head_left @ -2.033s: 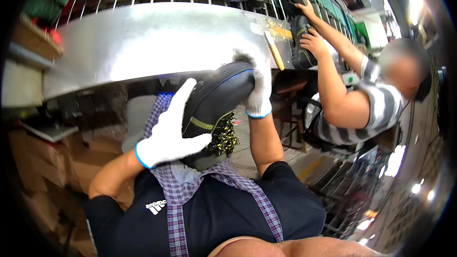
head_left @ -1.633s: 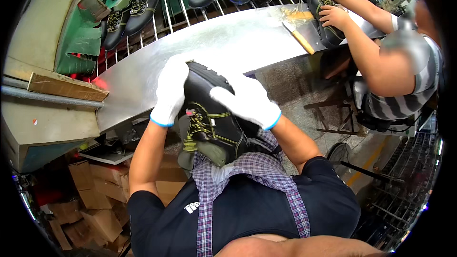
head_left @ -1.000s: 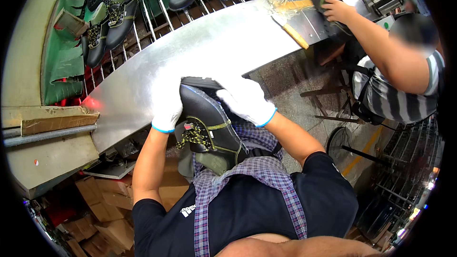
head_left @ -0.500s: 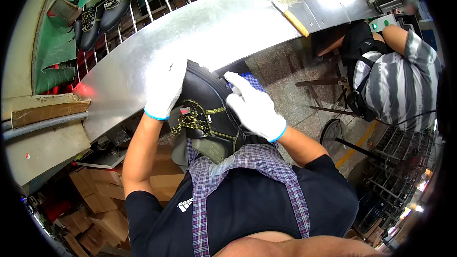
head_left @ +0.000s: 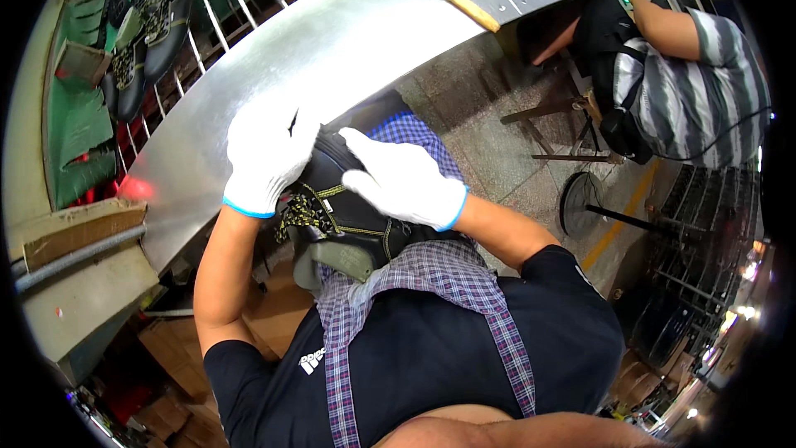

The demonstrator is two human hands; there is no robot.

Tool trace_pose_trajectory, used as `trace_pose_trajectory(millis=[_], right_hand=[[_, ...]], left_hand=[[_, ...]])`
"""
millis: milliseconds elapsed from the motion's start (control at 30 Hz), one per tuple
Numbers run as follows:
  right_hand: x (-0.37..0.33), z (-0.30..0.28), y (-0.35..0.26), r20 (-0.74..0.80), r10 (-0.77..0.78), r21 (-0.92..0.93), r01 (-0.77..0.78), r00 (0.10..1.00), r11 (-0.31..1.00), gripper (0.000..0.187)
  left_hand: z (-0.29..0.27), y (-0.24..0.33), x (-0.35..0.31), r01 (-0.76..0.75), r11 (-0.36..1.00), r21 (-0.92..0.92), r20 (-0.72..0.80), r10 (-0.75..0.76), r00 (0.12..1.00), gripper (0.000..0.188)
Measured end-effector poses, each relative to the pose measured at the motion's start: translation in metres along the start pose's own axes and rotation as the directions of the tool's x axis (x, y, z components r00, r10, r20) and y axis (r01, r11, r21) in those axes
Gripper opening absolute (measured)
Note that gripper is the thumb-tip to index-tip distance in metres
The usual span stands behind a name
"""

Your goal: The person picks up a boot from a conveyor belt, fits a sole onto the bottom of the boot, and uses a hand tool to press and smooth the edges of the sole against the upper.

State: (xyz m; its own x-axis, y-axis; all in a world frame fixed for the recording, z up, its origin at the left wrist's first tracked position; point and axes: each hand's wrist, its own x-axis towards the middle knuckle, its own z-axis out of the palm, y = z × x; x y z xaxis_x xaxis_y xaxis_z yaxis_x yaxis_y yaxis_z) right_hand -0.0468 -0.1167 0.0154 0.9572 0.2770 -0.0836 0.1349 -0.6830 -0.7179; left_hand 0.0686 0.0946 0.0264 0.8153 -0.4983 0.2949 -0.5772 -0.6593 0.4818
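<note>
A black work boot with yellow stitching lies on its side over my lap, its toe pointing away from me toward the metal bench. Yellow-and-black laces show at its left, and a grey-green tongue or collar faces my apron. In a white glove, my left hand is closed at the toe end; a small dark spot shows among its fingers. My gloved right hand lies over the sole side, gripping the boot with index finger and thumb toward the toe. Both hands hide part of the sole and toe.
A curved metal bench bears a wooden-handled knife at its far right. Beyond it, more boots sit on a rack. At right, a person in a striped shirt sits beside a wooden stool. Cardboard boxes lie lower left.
The boot and both hands appear farther left in the view. My right hand has slid along the boot toward its toe, nearer my left hand. The seated person's arm has shifted.
</note>
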Motion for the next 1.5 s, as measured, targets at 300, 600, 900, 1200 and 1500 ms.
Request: trace_pose_trajectory(millis=[300,600,900,1200,1500], right_hand=[[-0.021,-0.008,0.003,0.025,-0.390,-0.123,0.390,0.920,0.913,0.070],[0.046,0.005,-0.006,-0.085,-0.025,0.364,0.055,0.996,0.930,0.107],[0.051,-0.008,-0.031,-0.009,0.055,0.324,-0.049,0.998,0.945,0.081],[0.090,-0.044,-0.024,0.049,-0.314,0.155,0.303,0.948,0.940,0.062],[0.124,-0.066,-0.024,0.221,-0.431,0.423,0.312,0.875,0.851,0.049]], left_hand=[[0.036,-0.049,-0.037,0.301,0.267,-0.915,0.026,-0.707,0.706,0.041],[0.023,-0.036,-0.034,0.242,-0.283,-0.928,0.372,-0.704,0.605,0.042],[-0.006,0.004,-0.038,0.220,0.082,-0.972,0.103,-0.692,0.715,0.029],[0.004,0.026,-0.028,0.142,0.305,-0.942,-0.067,-0.582,0.810,0.035],[-0.017,0.035,-0.030,0.096,0.177,-0.980,-0.033,-0.611,0.791,0.038]])
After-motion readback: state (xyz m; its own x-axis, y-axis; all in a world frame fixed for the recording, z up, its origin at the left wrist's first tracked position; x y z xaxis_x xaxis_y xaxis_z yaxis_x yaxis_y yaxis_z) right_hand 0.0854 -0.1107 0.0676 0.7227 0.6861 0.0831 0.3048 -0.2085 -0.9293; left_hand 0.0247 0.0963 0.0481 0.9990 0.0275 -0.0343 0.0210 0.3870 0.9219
